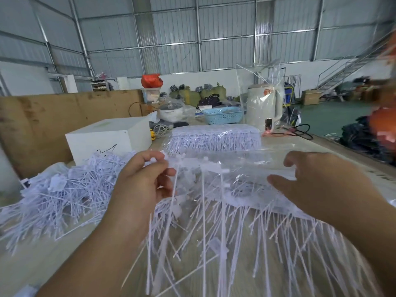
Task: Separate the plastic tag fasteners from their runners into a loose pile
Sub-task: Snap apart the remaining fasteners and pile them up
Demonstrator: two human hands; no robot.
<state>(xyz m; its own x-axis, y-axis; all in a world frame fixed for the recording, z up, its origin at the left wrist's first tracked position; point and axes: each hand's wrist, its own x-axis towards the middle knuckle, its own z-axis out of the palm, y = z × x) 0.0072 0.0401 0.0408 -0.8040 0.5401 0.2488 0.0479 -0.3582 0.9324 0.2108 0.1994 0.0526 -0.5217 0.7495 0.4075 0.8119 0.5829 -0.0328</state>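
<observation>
While your left hand (145, 179) pinches the end of a runner (192, 163) between thumb and forefinger, with a few fasteners (203, 211) hanging straight down from it, treat that pinch as your anchor and keep it close to the first joint you mean to break. Your right hand (317, 181) sits at about 3 o'clock from the left, fingers loosely curved with the thumb apart; it seems to rest on the clear wrap over the strip, but blur hides whether it actually grips anything, so I cannot tell. Bring it in beside the left so both hands work the same short stretch; a long unsupported span will probably flex instead of snapping cleanly. Twist or pull each fastener near its root, not at the thin tail, which looks likely to bend or stretch. Loose pieces already lie spread on the tabletop (64, 254) at 6 o'clock below your hands, and the main pile (70, 189) is at 9 o'clock, so let freed ones fall leftward rather than back among those hanging on the strip. A bagged bundle (214, 138) of uncut strips waits at 12 o'clock, just beyond your hands; keep the loose ones away from it so the two never mix. Watch the wrap, since it may snag the tails as you pull.
</observation>
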